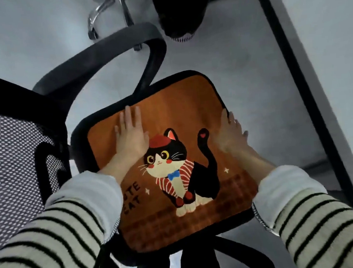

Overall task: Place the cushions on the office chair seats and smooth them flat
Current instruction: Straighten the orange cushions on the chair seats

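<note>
An orange cushion (175,104) printed with a black-and-white cat in a red beret lies flat on the seat of a black office chair (80,128). My left hand (130,135) presses palm-down on the cushion's upper left part, fingers straight and together. At the cushion's right edge my right hand (231,132) lies flat too, fingers straight and reaching the black border. Both arms wear striped sleeves.
The chair's mesh backrest (7,168) stands at the left and its curved armrest (106,52) arches behind the seat. Another chair's chrome base (109,14) and a dark seat (182,8) sit at the top. A dark-edged desk (308,102) runs along the right.
</note>
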### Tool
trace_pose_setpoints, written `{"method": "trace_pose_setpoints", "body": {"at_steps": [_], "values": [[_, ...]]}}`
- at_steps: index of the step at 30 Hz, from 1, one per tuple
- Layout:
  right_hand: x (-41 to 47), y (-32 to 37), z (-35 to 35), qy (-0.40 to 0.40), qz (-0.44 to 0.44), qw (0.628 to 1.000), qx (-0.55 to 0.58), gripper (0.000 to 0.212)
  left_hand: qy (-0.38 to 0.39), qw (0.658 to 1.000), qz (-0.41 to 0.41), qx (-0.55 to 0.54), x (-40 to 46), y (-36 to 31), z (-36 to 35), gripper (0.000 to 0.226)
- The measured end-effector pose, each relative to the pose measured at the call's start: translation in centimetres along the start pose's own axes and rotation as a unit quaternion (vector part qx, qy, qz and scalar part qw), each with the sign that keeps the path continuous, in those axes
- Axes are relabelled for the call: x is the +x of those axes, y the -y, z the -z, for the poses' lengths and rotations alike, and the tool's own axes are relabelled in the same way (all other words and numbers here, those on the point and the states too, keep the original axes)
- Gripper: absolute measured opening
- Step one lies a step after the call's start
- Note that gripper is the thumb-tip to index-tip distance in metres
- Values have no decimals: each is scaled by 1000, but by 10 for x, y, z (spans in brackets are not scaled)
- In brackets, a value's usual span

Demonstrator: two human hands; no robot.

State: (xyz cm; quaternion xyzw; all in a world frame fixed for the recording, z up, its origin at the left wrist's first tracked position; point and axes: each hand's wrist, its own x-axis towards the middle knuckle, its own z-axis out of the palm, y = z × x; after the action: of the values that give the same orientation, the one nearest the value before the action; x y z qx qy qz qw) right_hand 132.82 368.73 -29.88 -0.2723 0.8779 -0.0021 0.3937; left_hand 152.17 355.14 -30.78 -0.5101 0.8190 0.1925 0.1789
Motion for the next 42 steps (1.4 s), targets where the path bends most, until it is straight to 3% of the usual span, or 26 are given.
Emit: {"method": "trace_pose_setpoints", "body": {"at_steps": [4, 7, 13, 19, 21, 24, 27, 31, 35, 42], "values": [[10, 9, -13, -154, -33, 987, 42, 56, 12, 997, -1, 70, 31, 7, 3, 63], [14, 18, -4, -193, -37, 978, 73, 56, -17, 995, 0, 97, 42, 9, 16, 51], [14, 54, 17, -194, 148, 970, -15, 52, 34, 992, 87, 88, -5, 26, 28, 31], [19, 118, 15, -166, 310, 932, -84, 48, 106, 968, 226, -24, -64, 35, 9, 37], [17, 133, 7, -150, 348, 921, -89, 47, 109, 957, 264, -60, -76, 34, 0, 50], [16, 140, -7, -133, 375, 913, -93, 50, 58, 973, 216, -55, -87, 25, -15, 79], [12, 120, -20, -103, 338, 931, -92, 58, 49, 995, 76, -40, -91, 12, -28, 81], [-3, 52, -29, -101, 177, 975, -88, 57, 112, 991, -67, 18, -84, 3, -42, 93], [-16, 1, -39, -84, 38, 991, -98, 66, 131, 989, -63, 7, -78, -4, -52, 105], [-10, 4, -37, -69, 78, 991, -79, 72, 125, 991, -14, -36, -94, 2, -60, 106]]}}
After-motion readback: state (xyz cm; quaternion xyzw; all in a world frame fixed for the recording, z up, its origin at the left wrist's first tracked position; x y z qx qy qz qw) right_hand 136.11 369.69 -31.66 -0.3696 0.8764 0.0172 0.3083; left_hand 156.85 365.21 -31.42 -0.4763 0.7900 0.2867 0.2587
